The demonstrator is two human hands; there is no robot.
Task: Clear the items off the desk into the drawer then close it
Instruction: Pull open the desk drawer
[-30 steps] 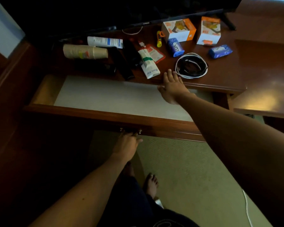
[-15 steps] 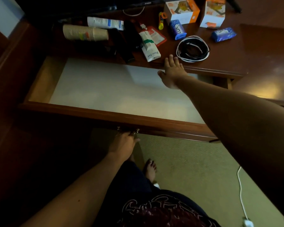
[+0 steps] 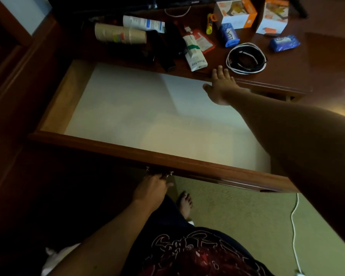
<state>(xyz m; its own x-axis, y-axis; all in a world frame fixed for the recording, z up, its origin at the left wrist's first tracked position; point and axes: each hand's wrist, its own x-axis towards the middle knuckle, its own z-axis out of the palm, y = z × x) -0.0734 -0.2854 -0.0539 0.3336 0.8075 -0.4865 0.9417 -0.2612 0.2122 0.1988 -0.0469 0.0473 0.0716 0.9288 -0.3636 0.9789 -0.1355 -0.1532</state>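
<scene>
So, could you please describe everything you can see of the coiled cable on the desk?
The coiled cable is a loose, flat-lying loop of black and white cord, several turns together, with what look like connector ends inside the ring. It rests on the dark wooden desk near its front edge, just beyond the right hand, which does not touch it.

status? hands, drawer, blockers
Left hand grips the drawer handle. Right hand open at desk edge. Drawer open, nothing inside. No blockers.

Cluttered desk (image 3: 287,62); boxes, cable coil (image 3: 245,58)
</scene>
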